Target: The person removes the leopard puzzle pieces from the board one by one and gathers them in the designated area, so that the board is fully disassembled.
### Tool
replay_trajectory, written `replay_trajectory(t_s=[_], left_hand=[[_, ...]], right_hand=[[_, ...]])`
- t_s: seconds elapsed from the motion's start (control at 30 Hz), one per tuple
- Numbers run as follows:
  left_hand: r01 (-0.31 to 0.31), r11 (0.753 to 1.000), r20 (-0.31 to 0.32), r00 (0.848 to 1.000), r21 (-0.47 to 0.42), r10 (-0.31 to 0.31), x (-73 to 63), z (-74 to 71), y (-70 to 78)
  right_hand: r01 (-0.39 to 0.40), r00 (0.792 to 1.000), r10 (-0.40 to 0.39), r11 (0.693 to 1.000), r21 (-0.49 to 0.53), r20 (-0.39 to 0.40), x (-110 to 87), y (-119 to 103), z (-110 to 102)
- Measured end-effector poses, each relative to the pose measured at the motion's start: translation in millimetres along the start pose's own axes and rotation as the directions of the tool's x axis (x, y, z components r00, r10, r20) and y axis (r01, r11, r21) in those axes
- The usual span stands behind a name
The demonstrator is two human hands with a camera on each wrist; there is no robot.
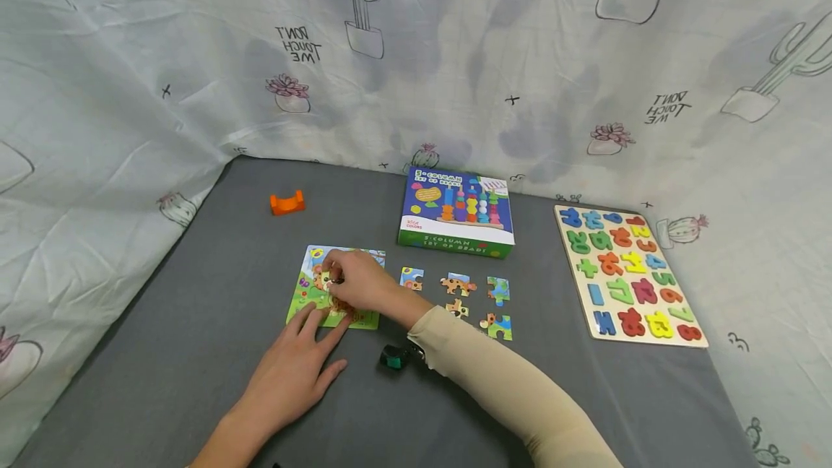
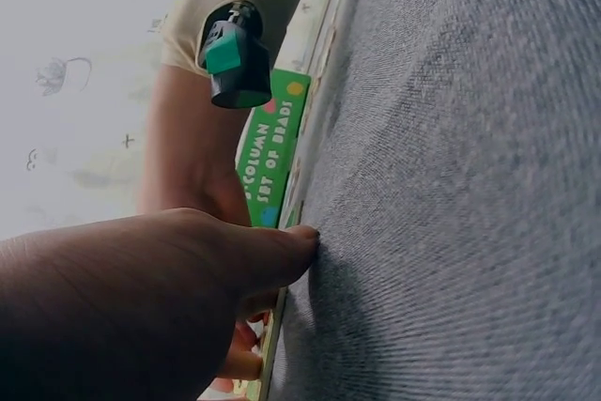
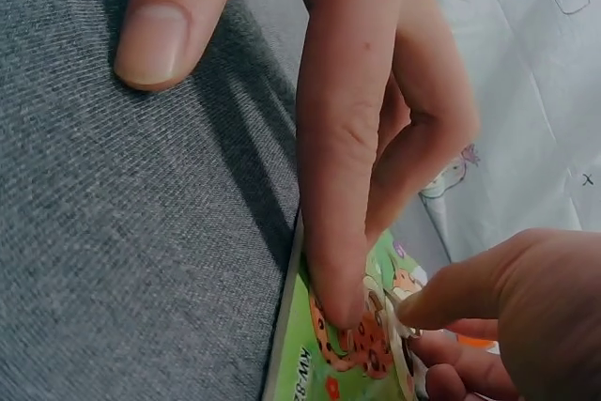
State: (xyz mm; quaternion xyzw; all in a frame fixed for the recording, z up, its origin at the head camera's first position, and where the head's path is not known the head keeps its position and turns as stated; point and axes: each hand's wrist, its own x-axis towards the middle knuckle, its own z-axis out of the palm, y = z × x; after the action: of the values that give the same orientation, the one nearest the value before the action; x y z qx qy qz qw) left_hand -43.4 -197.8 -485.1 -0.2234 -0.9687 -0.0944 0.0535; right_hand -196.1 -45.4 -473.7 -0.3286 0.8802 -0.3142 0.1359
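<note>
A colourful jigsaw puzzle board (image 1: 304, 293) with a giraffe-spotted animal on green grass lies on the grey cloth. My left hand (image 1: 295, 367) rests at its near edge, fingers spread and touching the board, thumb on the cloth. From the right, my right hand (image 1: 360, 280) reaches over the board. Its thumb and fingers pinch a puzzle piece (image 3: 399, 326) at the picture's middle, largely hidden by the fingers. In the right wrist view, the left index fingertip (image 3: 338, 298) presses on the spotted picture beside the pinching right hand.
Right of the board lie several loose puzzle pieces (image 1: 458, 284). Behind them stands a bead-set box (image 1: 455, 211). An orange toy part (image 1: 287, 204) sits at the back left, and a number board (image 1: 630, 276) at the far right. A black wrist camera (image 1: 393, 357) hangs under the right wrist.
</note>
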Motion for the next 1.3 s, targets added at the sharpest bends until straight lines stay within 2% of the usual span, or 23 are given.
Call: replay_trajectory(t_s=[0.2, 0.47, 0.7, 1.0, 1.3], left_hand=[[-0.002, 1.000, -0.014, 1.000, -0.002, 0.002, -0.1, 0.7, -1.4], [-0.009, 1.000, -0.027, 1.000, -0.014, 0.009, -0.6, 3.3, -1.1], [-0.014, 1.000, -0.022, 1.000, 0.003, 0.014, 1.4, 3.7, -1.3], [-0.003, 1.000, -0.010, 1.000, -0.002, 0.003, 1.9, 1.5, -0.9], [0.013, 1.000, 0.001, 1.000, -0.013, -0.013, 2.3, 2.3, 0.0]], right_hand=[[0.008, 0.999, -0.009, 1.000, -0.024, -0.032, -0.1, -1, 2], [0.055, 0.995, -0.061, 0.996, -0.074, -0.079, 0.7, 1, 6], [0.072, 0.989, -0.095, 0.979, -0.191, -0.110, 0.1, 2, 5], [-0.004, 0.988, -0.016, 0.992, -0.130, -0.152, -14.9, -2, -9], [-0.008, 0.976, -0.007, 0.998, -0.066, -0.216, -46.3, 14, -30]])
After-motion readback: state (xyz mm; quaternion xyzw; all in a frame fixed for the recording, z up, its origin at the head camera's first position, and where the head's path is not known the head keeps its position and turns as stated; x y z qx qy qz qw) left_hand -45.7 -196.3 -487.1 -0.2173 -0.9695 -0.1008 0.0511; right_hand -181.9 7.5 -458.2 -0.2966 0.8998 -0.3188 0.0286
